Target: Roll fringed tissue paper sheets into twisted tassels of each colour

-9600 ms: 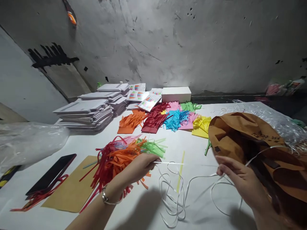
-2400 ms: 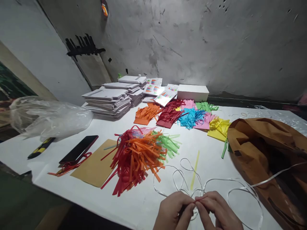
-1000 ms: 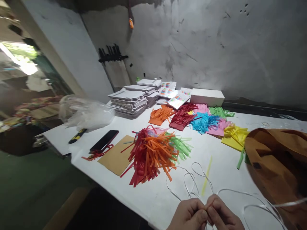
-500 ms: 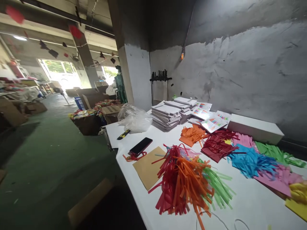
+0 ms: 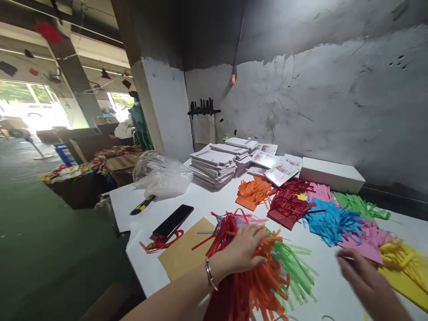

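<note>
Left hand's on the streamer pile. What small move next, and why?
Probably close the left hand on the orange streamers: it lies over them with its thumb held apart, while the right hand is off to the side, clear of them.

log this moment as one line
left hand: on or just over red-orange fringed paper bundle | right hand: blurred, near yellow fringed paper, grip unclear

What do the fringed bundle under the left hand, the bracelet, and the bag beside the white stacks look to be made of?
Fringed bundle: probably thin paper, mostly matte; creased, narrow-cut strips, though thin plastic isn't ruled out.
Bracelet: likely metal, polished; silvery with bright highlights.
Bag: apparently plastic film, glossy; crumpled and translucent.
</note>
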Action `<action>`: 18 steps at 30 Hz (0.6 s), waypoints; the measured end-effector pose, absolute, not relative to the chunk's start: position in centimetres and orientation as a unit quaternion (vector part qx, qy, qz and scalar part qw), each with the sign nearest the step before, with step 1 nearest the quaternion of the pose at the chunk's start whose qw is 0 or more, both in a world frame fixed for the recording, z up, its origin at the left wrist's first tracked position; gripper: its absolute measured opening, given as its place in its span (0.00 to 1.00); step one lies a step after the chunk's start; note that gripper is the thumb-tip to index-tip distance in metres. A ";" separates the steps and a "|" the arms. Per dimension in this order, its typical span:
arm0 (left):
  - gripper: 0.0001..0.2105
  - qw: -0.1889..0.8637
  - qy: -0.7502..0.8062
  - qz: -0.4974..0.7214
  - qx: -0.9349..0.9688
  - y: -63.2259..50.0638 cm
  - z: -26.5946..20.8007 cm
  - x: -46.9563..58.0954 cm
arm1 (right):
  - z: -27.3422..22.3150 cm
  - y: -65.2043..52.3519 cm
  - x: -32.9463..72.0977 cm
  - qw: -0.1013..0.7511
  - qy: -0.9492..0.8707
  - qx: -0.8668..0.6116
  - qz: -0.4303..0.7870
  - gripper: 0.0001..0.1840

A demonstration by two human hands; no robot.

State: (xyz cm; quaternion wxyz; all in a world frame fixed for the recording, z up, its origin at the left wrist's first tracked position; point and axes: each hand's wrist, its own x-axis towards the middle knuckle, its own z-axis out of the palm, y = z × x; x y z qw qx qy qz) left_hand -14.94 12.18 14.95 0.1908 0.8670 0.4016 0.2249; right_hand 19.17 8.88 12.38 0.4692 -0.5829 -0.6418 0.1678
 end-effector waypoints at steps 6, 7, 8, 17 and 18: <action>0.09 0.177 0.356 0.174 0.901 11.8 11.0 -16.5 | 11.0 19.2 12.0 0.265 -0.749 -0.573 0.199 0.14; 0.07 0.176 0.350 0.182 0.902 11.4 10.9 -17.4 | 10.7 20.5 10.7 0.242 -0.752 -0.578 0.204 0.13; 0.07 0.176 0.345 0.190 0.902 11.1 10.9 -18.2 | 10.3 21.6 9.5 0.219 -0.752 -0.586 0.208 0.13; 0.08 0.195 0.400 0.184 0.877 13.5 13.4 -25.0 | 9.3 22.6 7.4 0.178 -0.744 -0.612 0.199 0.13; 0.08 0.188 0.417 0.193 0.868 13.6 13.9 -25.4 | 9.9 21.8 8.5 0.206 -0.739 -0.614 0.187 0.12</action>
